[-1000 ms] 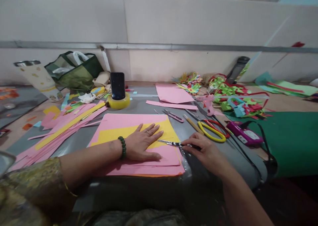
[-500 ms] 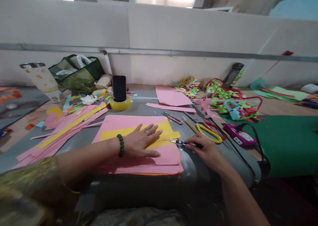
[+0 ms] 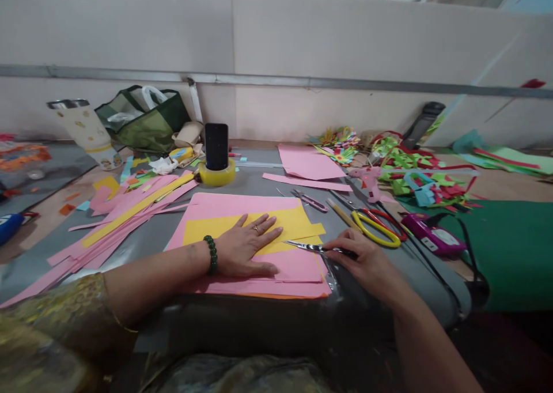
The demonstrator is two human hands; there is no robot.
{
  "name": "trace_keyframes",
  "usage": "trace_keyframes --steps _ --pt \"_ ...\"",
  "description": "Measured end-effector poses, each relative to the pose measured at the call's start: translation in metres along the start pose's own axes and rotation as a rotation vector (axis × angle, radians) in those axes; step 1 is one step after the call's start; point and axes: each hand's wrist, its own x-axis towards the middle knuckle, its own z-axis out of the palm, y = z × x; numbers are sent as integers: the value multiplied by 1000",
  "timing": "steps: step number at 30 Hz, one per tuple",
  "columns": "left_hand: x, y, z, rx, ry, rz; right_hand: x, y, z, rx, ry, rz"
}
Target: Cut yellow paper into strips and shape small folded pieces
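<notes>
My left hand (image 3: 244,246) lies flat with its fingers spread, pressing on a yellow paper sheet (image 3: 302,223). Beneath that sheet is a stack of pink paper (image 3: 259,201), with an orange edge showing at the bottom. A slim craft knife (image 3: 309,247) with a silver pointed end is in my right hand (image 3: 360,260), whose fingers are closed round its dark handle. Its tip touches or hovers just over the yellow paper, right of my left fingertips; I cannot tell which. A slit line runs across the yellow sheet near the tip.
Yellow-handled scissors (image 3: 375,231), pink thread snips (image 3: 311,200) and a purple device (image 3: 434,234) lie to the right. Pink strips (image 3: 129,220) are heaped at left. A phone (image 3: 216,145) stands in a tape roll (image 3: 217,175), near a tumbler (image 3: 88,133).
My right hand and the craft knife have shifted left relative to the paper, bringing the tip farther over the yellow sheet. My left hand stays pressed in place. The whole view has shifted slightly.
</notes>
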Motion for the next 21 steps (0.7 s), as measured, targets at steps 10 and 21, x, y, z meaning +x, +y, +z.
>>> trace_keyframes --steps 10,21 --pt "2 -2 4 7 18 2 5 -9 15 46 -31 -35" --pt "27 5 -9 -36 -8 -40 14 10 6 -1 42 -6"
